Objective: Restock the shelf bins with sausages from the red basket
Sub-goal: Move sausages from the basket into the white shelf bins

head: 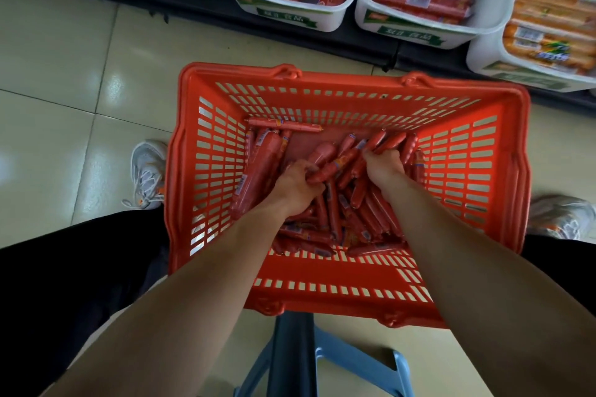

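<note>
Two bare hands are down inside a red slotted plastic basket (351, 92). The left hand (296, 185) has its fingers curled round several slim red plastic-wrapped sausages (366, 214) taken from the loose heap on the basket floor. The right hand (385, 166), just beside it, grips a bundle of the same slim sausages, whose ends stick out past the fingers on the far side. The rest of the heap lies beneath and on the near side of both sets of fingers. One thick red sausage with a barcode label (258, 179) lies just outboard of the left fingers, along the basket's wall.

Well beyond the fingers, on a low dark shelf, stand white plastic bins with green labels: one (292, 14) holds thick red sausages, the next (416, 30), beyond the right fingers, holds a stack of slim red ones. Part of a blue plastic stool (371, 361) shows beneath the basket's near rim.
</note>
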Demonstrator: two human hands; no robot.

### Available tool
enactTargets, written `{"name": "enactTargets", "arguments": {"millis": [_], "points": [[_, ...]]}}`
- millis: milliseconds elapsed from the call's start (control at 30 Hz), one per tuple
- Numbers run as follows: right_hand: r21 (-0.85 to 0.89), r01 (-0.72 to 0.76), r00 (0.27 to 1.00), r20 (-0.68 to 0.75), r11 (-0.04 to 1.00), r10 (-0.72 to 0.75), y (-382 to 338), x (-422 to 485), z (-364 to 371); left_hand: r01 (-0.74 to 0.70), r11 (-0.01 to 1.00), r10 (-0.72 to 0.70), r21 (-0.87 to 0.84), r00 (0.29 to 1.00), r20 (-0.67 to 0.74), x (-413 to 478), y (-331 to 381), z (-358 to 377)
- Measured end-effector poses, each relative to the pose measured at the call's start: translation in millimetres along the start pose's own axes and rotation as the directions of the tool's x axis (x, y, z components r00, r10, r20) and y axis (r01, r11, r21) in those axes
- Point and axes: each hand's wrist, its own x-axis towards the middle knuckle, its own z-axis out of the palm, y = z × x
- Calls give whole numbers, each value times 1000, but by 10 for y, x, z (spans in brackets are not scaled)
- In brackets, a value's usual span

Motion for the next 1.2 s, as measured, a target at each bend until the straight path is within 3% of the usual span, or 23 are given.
{"name": "enactTargets", "arguments": {"millis": [233, 367, 467, 733, 967, 1200], "points": [[-337, 152, 988, 71, 929, -136, 241, -200, -94, -135, 990, 123, -41, 970, -208, 109, 262, 44], [-149, 115, 991, 92, 982, -102, 153, -165, -65, -100, 989, 124, 109, 961, -247, 98, 263, 135], [-97, 108, 990, 106, 989, -97, 68, -65, -47, 0, 999, 16, 52, 948, -318, -28, 251, 205], [12, 85, 984, 155, 996, -86, 72, 133, -9, 76, 992, -71, 101, 996, -50, -21, 329, 181], [-100, 216, 965, 171, 971, -198, 98, 116, -45, 26, 995, -44, -101, 983, -177, -56, 309, 395], [-106, 245, 963, 139, 964, -229, 90, 117, -54, 29, 982, -49, -188, 993, -105, 26, 308, 332]]}}
